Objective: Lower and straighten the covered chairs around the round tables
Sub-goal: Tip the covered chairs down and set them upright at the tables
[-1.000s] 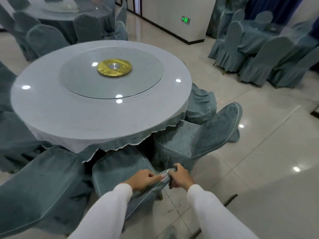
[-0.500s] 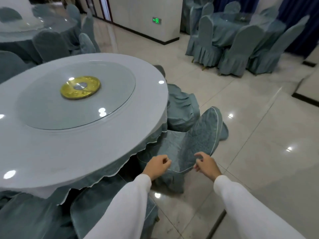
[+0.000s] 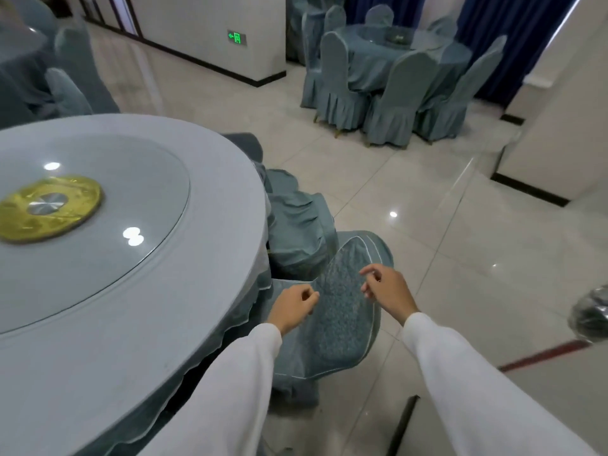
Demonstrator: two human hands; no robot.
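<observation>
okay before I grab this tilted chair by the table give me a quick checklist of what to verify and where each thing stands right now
1. Left hand free: ok, fingers curled loosely, holding nothing.
2. Right hand free: ok, fingers spread over the chair back, not gripping.
3. Tilted chair within reach: ok, its back lies between both hands, leaning against the round table.
4. Floor behind the chair clear for lowering it: ok, bare tile there.
5. Neighbouring chair out of the way: not ok, it is tipped against the table and appears to touch this one.
6. Chair legs free of the tablecloth: cannot tell, the covers hide them.
</observation>
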